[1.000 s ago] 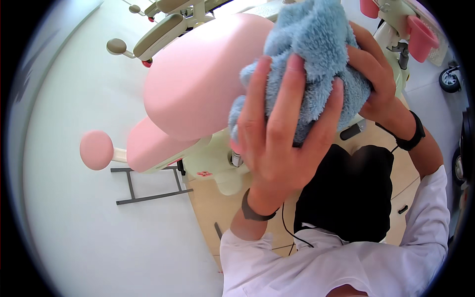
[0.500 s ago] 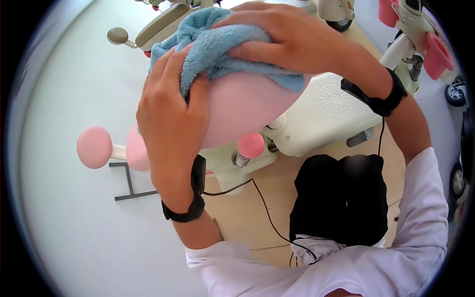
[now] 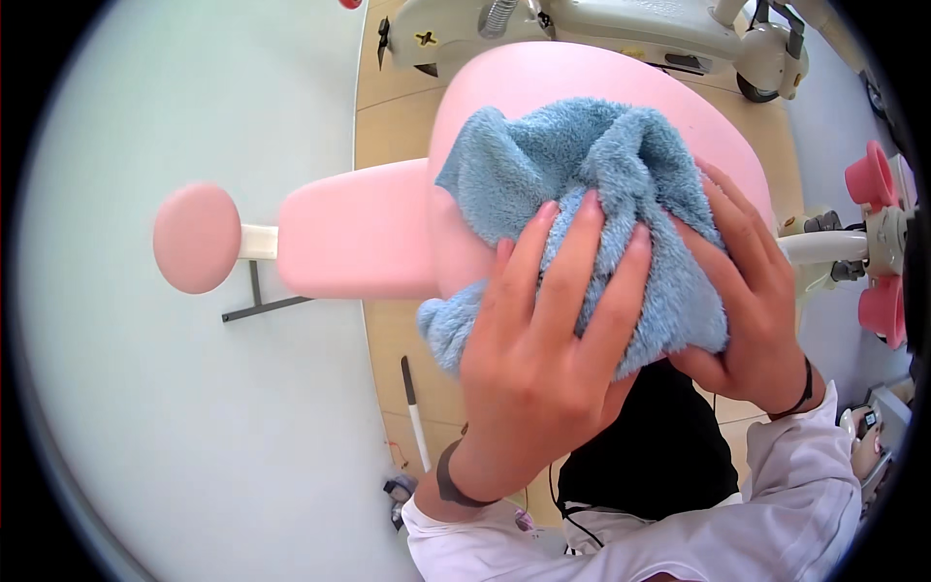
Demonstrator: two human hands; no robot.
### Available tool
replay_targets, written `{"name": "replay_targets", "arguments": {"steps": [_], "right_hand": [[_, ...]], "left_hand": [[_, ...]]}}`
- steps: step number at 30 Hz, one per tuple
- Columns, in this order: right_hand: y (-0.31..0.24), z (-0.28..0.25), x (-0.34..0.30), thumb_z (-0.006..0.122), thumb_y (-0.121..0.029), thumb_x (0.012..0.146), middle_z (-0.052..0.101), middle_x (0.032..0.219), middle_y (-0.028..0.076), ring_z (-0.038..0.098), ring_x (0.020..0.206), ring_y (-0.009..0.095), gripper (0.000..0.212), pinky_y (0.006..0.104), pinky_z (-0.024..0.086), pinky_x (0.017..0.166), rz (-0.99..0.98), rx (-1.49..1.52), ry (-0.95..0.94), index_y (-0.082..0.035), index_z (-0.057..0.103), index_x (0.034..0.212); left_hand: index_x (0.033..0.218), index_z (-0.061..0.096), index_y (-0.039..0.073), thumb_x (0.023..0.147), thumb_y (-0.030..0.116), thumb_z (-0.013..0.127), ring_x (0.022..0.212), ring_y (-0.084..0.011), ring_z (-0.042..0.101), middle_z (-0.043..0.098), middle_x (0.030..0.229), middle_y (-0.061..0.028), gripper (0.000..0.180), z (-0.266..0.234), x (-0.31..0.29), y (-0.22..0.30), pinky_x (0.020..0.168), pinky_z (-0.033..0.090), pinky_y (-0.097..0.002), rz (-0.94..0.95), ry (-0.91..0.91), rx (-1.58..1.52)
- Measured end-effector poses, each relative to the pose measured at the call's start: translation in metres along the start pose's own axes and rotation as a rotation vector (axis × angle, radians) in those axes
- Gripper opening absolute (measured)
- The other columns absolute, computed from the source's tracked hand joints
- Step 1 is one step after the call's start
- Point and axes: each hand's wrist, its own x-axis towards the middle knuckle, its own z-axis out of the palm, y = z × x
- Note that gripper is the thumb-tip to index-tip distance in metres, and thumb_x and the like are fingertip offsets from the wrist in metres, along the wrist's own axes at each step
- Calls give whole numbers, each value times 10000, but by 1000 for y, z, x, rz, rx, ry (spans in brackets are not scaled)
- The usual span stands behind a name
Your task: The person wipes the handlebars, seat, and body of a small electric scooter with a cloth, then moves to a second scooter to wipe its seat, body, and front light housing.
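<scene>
A bunched, fluffy light-blue cloth [image 3: 543, 145] lies over the broad pink seat [image 3: 553, 68] of a scooter. My left hand [image 3: 548, 339] rests on the cloth's near part, its slightly bent fingers pressing into the folds and its thumb mostly hidden. At the cloth's right side, my right hand [image 3: 752, 291] grips it, with the fingertips partly buried in the fabric. Left of the broad seat extends a narrower pink rear seat [image 3: 359, 228], and beyond that a round pink backrest pad [image 3: 197, 239].
Another pale scooter [image 3: 630, 44] stands on the far side, with its wheel [image 3: 758, 87] at the upper right. Pink cup-shaped baskets [image 3: 881, 308] hang at the right by the steering column [image 3: 824, 246]. A pale wall [image 3: 194, 407] fills the left. A black-and-white stick [image 3: 415, 412] is on the tan floor.
My view has shifted over the seat, now seen from above. Both hands and the cloth have moved from the seat's far-left side onto its near-right top, and the cloth is more spread out.
</scene>
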Motion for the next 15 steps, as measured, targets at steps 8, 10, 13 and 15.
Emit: {"name": "replay_targets", "arguments": {"steps": [8, 10, 13, 15], "right_hand": [[15, -5, 11, 551, -30, 730, 443, 1407, 236, 402, 1333, 414, 592, 431, 321, 1101, 400, 203, 24, -35, 539, 1321], [11, -7, -13, 523, -12, 738, 424, 1423, 245, 384, 1347, 418, 588, 434, 303, 1111, 498, 253, 63, -20, 530, 1326], [-7, -1, -39, 494, 10, 747, 392, 1445, 261, 356, 1365, 427, 581, 447, 278, 1123, 596, 245, 131, 9, 517, 1328], [-18, 5, -35, 551, -16, 731, 397, 1446, 249, 344, 1366, 444, 574, 471, 280, 1121, 563, 173, 120, 2, 535, 1305]], "left_hand": [[1335, 508, 74, 728, 174, 726, 1260, -380, 437, 463, 1383, -168, 653, 22, 39, 15, 1069, 349, -515, -213, -136, -117], [1334, 508, 74, 718, 184, 733, 1269, -380, 430, 452, 1395, -169, 665, 32, 39, 37, 1074, 347, -515, -248, -131, -142], [1325, 522, 74, 703, 200, 738, 1277, -383, 427, 460, 1392, -172, 670, 28, 31, 51, 1076, 350, -511, -309, -119, -257], [1302, 545, 73, 699, 189, 735, 1277, -377, 438, 479, 1377, -170, 644, 26, 18, 43, 1070, 363, -508, -289, -128, -224]]}}
